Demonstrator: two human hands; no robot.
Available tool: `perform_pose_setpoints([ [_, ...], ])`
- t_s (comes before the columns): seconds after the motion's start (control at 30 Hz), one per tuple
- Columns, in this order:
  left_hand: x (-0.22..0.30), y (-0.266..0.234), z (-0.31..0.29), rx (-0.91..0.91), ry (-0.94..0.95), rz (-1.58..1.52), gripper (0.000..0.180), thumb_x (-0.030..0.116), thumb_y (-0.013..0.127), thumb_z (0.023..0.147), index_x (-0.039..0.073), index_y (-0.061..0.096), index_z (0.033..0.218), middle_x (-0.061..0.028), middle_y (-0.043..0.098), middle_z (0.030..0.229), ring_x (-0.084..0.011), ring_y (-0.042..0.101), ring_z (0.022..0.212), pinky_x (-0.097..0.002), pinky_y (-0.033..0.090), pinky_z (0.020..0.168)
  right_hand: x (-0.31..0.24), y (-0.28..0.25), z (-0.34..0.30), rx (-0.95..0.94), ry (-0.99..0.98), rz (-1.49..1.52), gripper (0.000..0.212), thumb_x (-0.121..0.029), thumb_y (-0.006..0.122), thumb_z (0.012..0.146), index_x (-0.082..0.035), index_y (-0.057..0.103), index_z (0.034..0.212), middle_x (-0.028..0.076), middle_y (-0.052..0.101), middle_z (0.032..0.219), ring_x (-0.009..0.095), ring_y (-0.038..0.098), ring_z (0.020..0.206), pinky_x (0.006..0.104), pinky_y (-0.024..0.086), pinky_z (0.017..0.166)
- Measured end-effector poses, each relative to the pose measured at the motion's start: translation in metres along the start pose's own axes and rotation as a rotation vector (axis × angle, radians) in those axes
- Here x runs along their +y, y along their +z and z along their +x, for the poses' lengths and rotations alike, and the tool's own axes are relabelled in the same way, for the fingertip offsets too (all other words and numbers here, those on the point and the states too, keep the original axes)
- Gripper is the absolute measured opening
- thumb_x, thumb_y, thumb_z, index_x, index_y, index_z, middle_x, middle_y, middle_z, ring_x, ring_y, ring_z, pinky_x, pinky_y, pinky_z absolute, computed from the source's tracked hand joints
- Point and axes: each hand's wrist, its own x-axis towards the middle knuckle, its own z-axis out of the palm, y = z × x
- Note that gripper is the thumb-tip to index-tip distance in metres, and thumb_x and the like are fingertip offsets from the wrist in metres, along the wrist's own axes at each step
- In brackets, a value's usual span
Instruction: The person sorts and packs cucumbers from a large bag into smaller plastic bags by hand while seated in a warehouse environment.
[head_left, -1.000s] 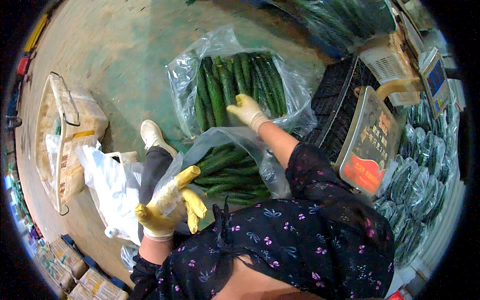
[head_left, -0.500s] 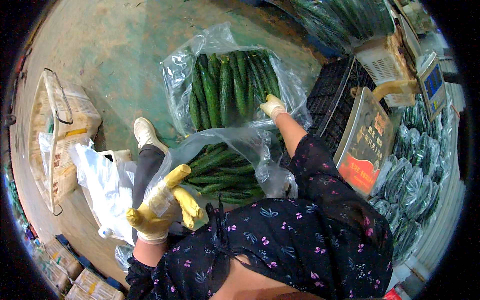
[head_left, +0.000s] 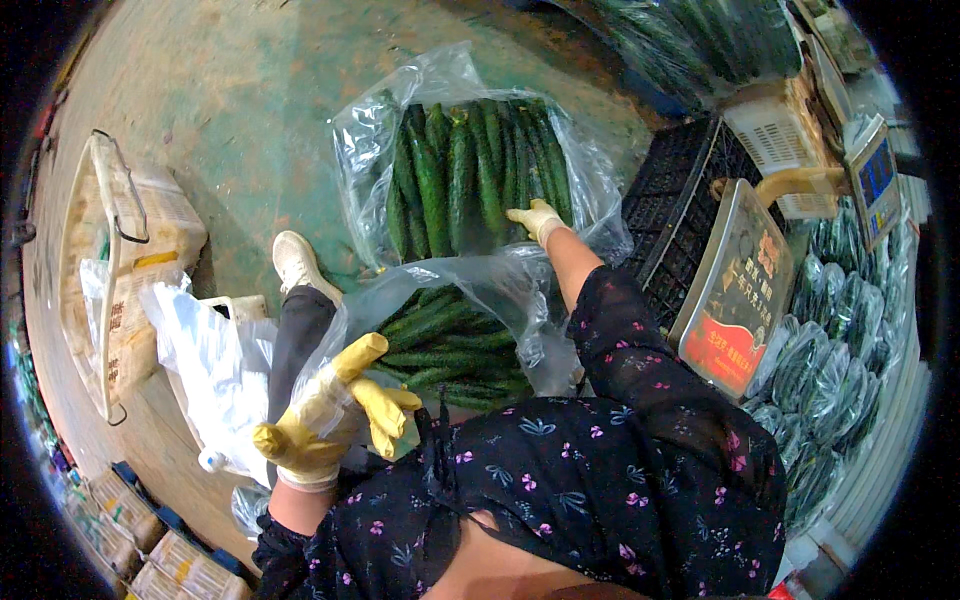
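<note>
My right hand (head_left: pixel 537 220), in a pale yellow glove, reaches over the near right ends of the cucumbers (head_left: pixel 462 185) lying side by side in an opened clear plastic bag (head_left: pixel 590 190). Its fingers are apart; whether they touch the cucumbers is hard to tell. Closer to me, a second pile of cucumbers (head_left: pixel 450 350) rests in another clear bag (head_left: pixel 535 320). My left hand (head_left: pixel 325 410), in a yellow glove, is raised left of this pile. Its fingers are stretched apart, and clear film lies against the glove.
A bundle of white plastic bags (head_left: pixel 215 370) hangs beside my left leg. Farther left stands a dirty white crate (head_left: pixel 150 230). On the right are a black crate (head_left: pixel 670 190), a platform scale (head_left: pixel 735 290) with its display (head_left: pixel 873 180), and many bagged cucumbers (head_left: pixel 825 370).
My right hand has shifted slightly left and down along the near cucumber ends. My left hand stays almost in place. The whole view has moved a little.
</note>
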Motion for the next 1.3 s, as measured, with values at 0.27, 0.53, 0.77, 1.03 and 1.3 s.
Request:
perform_pose_setpoints([
  [0.27,0.002,0.004,-0.002,0.059,-0.003,0.015,0.129,0.086,0.049,0.055,-0.015,0.025,0.131,-0.0207,0.061,0.078,-0.0265,0.06,0.063,-0.0432,0.042,0.086,-0.015,-0.016,-0.054,-0.085,-0.052,0.203,0.081,-0.039,0.071,0.073,-0.001,0.035,0.135,0.018,0.047,0.128,0.029,0.051,0.111,0.0362,0.044,0.089],
  [0.53,0.001,-0.002,-0.003,0.034,0.02,-0.007,0.129,0.087,0.049,0.055,-0.016,0.025,0.131,-0.0219,0.06,0.081,-0.0263,0.06,0.065,-0.0361,0.048,0.075,-0.007,-0.068,-0.029,0.562,-0.254,-0.352,0.038,-0.033,0.063,0.073,-0.007,0.064,0.1,0.018,0.064,0.1,0.032,0.058,0.1,0.0374,0.044,0.087],
  [0.77,-0.001,-0.001,-0.006,0.064,0.05,-0.022,0.13,0.089,0.046,0.054,-0.015,0.028,0.13,-0.0205,0.06,0.079,-0.0241,0.059,0.061,-0.0332,0.048,0.074,-0.033,-0.074,-0.053,0.447,-0.15,-0.566,0.056,-0.026,0.065,0.069,-0.002,0.053,0.118,0.021,0.056,0.117,0.033,0.052,0.111,0.038,0.041,0.094],
  [1.03,0.003,0.001,-0.006,0.065,0.006,0.005,0.132,0.091,0.045,0.052,-0.015,0.03,0.129,-0.0189,0.06,0.077,-0.0216,0.058,0.057,-0.0328,0.049,0.072,-0.02,-0.04,-0.01,0.458,-0.133,-0.267,0.074,-0.033,0.076,0.062,-0.002,0.05,0.124,0.018,0.053,0.125,0.032,0.052,0.113,0.0352,0.039,0.097],
  [1.3,0.002,0.003,-0.003,0.075,0.005,-0.014,0.133,0.09,0.046,0.051,-0.016,0.029,0.129,-0.0192,0.06,0.077,-0.0215,0.058,0.058,-0.0322,0.05,0.069,-0.027,-0.02,-0.01,0.455,-0.195,-0.316,0.064,-0.029,0.075,0.061,0.0,0.054,0.115,0.02,0.057,0.116,0.032,0.054,0.109,0.0357,0.042,0.093],
])
